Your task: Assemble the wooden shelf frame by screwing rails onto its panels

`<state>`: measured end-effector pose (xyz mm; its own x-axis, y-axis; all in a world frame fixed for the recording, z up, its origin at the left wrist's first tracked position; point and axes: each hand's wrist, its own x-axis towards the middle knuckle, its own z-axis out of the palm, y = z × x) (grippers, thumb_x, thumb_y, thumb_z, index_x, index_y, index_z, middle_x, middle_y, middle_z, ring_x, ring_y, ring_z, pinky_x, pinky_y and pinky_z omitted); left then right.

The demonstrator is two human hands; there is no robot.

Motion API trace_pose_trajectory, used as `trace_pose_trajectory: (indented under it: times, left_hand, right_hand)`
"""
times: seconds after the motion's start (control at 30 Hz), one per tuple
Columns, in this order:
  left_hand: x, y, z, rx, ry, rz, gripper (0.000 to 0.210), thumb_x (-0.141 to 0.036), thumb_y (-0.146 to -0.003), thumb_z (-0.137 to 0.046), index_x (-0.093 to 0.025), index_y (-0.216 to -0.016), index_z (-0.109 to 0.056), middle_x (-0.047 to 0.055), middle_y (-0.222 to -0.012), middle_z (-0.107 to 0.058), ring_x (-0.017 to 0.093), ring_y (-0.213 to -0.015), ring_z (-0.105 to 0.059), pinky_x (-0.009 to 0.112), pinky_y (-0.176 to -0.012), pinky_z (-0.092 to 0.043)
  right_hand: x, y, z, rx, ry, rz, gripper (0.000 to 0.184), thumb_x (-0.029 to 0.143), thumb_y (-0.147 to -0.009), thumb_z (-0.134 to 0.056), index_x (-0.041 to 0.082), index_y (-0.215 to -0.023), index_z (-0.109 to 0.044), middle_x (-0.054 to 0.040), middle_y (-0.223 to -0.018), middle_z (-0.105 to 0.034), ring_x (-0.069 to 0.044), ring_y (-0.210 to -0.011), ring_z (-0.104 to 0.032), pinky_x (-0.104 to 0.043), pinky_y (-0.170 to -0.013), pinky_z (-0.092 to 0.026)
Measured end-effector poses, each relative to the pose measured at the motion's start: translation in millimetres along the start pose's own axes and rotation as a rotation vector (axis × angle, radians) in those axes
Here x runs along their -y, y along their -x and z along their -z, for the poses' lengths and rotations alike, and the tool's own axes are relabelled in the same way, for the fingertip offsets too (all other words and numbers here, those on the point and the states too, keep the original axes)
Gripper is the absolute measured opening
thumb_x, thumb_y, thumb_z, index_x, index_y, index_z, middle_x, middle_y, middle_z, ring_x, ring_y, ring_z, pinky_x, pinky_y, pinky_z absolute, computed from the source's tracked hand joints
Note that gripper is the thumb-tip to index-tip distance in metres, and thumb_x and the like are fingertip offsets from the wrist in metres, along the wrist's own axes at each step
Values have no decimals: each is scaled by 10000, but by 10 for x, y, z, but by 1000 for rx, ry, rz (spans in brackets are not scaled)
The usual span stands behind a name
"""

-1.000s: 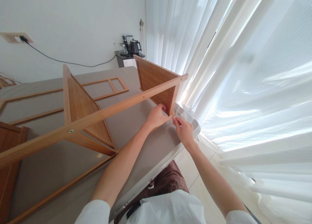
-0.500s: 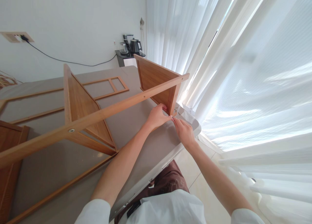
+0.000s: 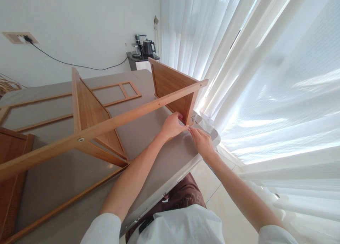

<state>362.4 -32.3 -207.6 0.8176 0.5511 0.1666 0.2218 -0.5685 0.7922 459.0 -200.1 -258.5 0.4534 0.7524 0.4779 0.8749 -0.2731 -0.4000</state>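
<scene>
A wooden shelf frame lies on its side on a grey-covered table, its long upper rail (image 3: 138,113) running across the view. At its right end stands a wooden shelf panel (image 3: 172,81). My left hand (image 3: 173,127) is closed around the panel's lower front corner, thumb reaching to the right. My right hand (image 3: 201,140) pinches at that same corner, its fingertips meeting the left thumb. Whatever lies between the right fingertips is too small to make out. A middle wooden panel (image 3: 91,104) slants down from the rail, left of my hands.
Several small metal pieces (image 3: 193,119) lie beside the corner on the table (image 3: 159,166). A flat ladder-like wooden frame (image 3: 124,100) lies behind. On a side cabinet stand a black kettle (image 3: 148,47) and a coffee maker (image 3: 137,47). White curtains (image 3: 265,77) hang at right.
Both hands stay at the panel's lower corner with almost the same grip. The whole view has shifted slightly, and the right fingers have moved only a little.
</scene>
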Motion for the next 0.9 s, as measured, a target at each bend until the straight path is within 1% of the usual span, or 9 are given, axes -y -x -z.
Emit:
trace_pose_trajectory:
  times: [0.17,0.3,0.37,0.47,0.57,0.67,0.8,0.83,0.9]
  left_hand:
    - [-14,7,12,5,1,10,354,-347,-693,-806,-208,-955,-613,72,-1090,-740,256,-972,-712,352,-852,-574]
    - [-21,6,13,15,-1,9,367,-358,-696,-807,-208,-973,-619,74,-1110,-737,261,-988,-711,350,-853,-575]
    - [-23,7,11,22,-1,15,373,-363,-698,-809,-207,-979,-620,74,-1113,-736,261,-997,-710,344,-853,-576]
    - [-21,8,5,29,-2,21,383,-372,-700,-810,-205,-988,-619,77,-1119,-735,262,-1008,-706,340,-854,-575]
    - [-19,11,2,15,2,8,368,-363,-714,-796,-204,-995,-620,77,-1113,-734,265,-1018,-703,345,-862,-572]
    - [-24,15,6,2,12,1,353,-346,-720,-792,-206,-994,-618,71,-1106,-736,264,-1023,-703,349,-878,-570]
    - [-42,19,18,8,19,7,349,-335,-715,-798,-206,-983,-616,74,-1109,-734,262,-1022,-704,353,-885,-571]
    - [-48,19,21,11,20,6,346,-331,-715,-798,-204,-982,-617,76,-1111,-733,263,-1023,-703,354,-886,-571]
    - [-58,18,27,13,20,10,340,-322,-714,-797,-201,-978,-620,78,-1113,-734,264,-1018,-704,355,-883,-572]
  right_hand:
    - [52,-40,34,-12,-126,-101,384,456,-1055,-401,226,-920,-678,-46,-826,-718,-171,-732,-660,-278,-688,-458]
    - [74,-54,62,1,-246,-177,357,524,-985,-520,232,-869,-690,-55,-793,-703,-197,-754,-656,-303,-725,-478]
    - [78,-60,60,-2,-329,-241,354,554,-941,-578,232,-849,-692,-63,-803,-709,-216,-796,-672,-328,-770,-507]
    - [81,-94,37,-7,-497,-388,384,586,-926,-589,226,-831,-682,-70,-813,-735,-231,-810,-712,-381,-815,-567]
    - [87,-151,7,10,-711,-545,415,614,-907,-605,209,-846,-672,-84,-812,-757,-244,-793,-751,-419,-783,-632]
    - [114,-188,-12,-15,-891,-665,422,614,-845,-690,205,-926,-624,-79,-820,-763,-247,-818,-769,-422,-785,-662]
    - [166,-181,-23,-112,-1017,-770,585,566,-756,-808,227,-1128,-508,-18,-778,-752,-223,-790,-773,-389,-775,-676]
    - [171,-175,-26,-124,-1034,-786,607,554,-743,-824,228,-1137,-497,-14,-774,-751,-219,-787,-773,-382,-778,-677]
    - [163,-164,-32,-129,-1054,-809,587,542,-735,-836,220,-1102,-510,-28,-786,-756,-217,-797,-774,-374,-804,-675]
